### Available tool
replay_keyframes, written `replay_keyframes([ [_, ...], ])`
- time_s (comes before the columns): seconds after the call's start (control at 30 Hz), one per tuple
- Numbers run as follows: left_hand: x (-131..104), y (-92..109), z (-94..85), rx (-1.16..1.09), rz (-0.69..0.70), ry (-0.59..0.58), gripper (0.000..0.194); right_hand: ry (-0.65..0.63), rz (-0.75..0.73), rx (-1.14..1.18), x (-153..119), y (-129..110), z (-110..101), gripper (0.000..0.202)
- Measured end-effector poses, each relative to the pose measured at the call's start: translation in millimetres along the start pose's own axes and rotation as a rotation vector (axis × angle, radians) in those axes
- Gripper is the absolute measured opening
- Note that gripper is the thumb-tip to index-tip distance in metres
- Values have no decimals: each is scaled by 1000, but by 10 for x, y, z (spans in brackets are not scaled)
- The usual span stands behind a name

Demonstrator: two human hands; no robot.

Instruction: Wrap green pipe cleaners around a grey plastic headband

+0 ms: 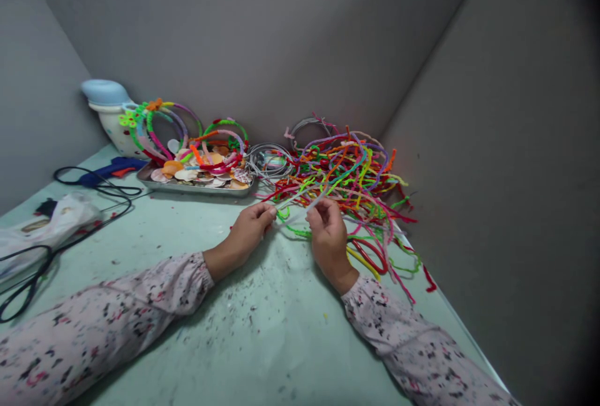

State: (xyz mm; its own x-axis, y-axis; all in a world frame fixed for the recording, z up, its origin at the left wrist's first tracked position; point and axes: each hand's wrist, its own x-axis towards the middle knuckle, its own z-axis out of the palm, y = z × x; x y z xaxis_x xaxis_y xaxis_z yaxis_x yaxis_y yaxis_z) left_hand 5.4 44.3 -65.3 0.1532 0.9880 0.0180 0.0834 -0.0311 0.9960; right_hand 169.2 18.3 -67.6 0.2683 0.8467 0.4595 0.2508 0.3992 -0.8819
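Note:
My left hand (250, 231) is pinched at the middle of the table, closed on something thin and pale at its fingertips. Just to its right, my right hand (328, 237) is closed on a pale, whitish strip (315, 200) that sticks up and leftward from its fingers. Thin pale lines run between the two hands, too blurred to tell whether they are one piece. A green fuzzy stem (296, 231) lies between and behind the hands. The large tangled pile of colourful pipe cleaners (347, 168) rises just beyond my right hand.
A metal tray (201, 190) with shells and fuzzy hoops stands behind left, beside wire coils (270, 161). A blue-lidded container (115, 115), black cable (63, 247) and plastic bag (70, 218) are at left. Grey walls border the green table (262, 350).

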Motion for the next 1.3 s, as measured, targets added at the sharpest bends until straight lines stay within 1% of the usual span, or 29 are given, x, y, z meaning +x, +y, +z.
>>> replay_keyframes([
  [0.03,7,-9,-9,-12,-6,26,29,-16,-36,-9,-12,-17,-11,19],
  [0.07,13,-18,-17,-26,-11,43,30,-65,-72,-23,-28,-39,-20,16],
  [0.1,17,-25,-24,-42,-12,54,30,-150,-103,-44,-47,-63,-25,14],
  [0.13,20,-31,-29,-62,-12,60,30,-264,-133,-72,-67,-88,-27,13],
  [0.2,20,-35,-34,-111,-14,59,31,-494,-181,-120,-106,-121,-15,17],
  [0.23,19,-32,-34,-136,-18,53,31,-575,-191,-137,-121,-123,-4,18],
  [0.27,17,-27,-31,-162,-22,44,32,-627,-188,-150,-129,-112,9,18],
  [0.3,14,-19,-26,-188,-27,34,32,-647,-173,-161,-132,-90,23,16],
  [0.37,8,3,-11,-238,-34,5,31,-608,-85,-161,-118,-14,47,16],
  [0.5,-17,57,26,-344,-68,-66,27,-482,184,-97,-54,130,69,19],
  [0.57,-34,76,42,-381,-100,-100,27,-418,259,9,-26,130,70,21],
  [0.67,-49,77,56,-396,-131,-159,25,-322,338,189,-1,39,59,27],
  [0.73,-50,63,58,-386,-145,-200,25,-261,348,259,11,-33,46,28],
  [0.8,-52,49,59,-357,-159,-232,27,-229,309,290,22,-72,34,27],
  [0.87,-57,45,62,-309,-165,-256,29,-211,286,325,32,-68,29,28],
  [0.97,-69,52,66,-231,-161,-279,30,-177,318,346,43,-18,37,28],
  [1.07,-75,60,65,-191,-128,-292,27,-171,356,350,53,23,46,29],
  [1.17,-75,62,56,-156,-83,-295,20,-169,400,401,66,42,48,29],
  [1.3,-75,56,46,-54,-5,-251,21,-145,403,420,83,84,51,27],
])
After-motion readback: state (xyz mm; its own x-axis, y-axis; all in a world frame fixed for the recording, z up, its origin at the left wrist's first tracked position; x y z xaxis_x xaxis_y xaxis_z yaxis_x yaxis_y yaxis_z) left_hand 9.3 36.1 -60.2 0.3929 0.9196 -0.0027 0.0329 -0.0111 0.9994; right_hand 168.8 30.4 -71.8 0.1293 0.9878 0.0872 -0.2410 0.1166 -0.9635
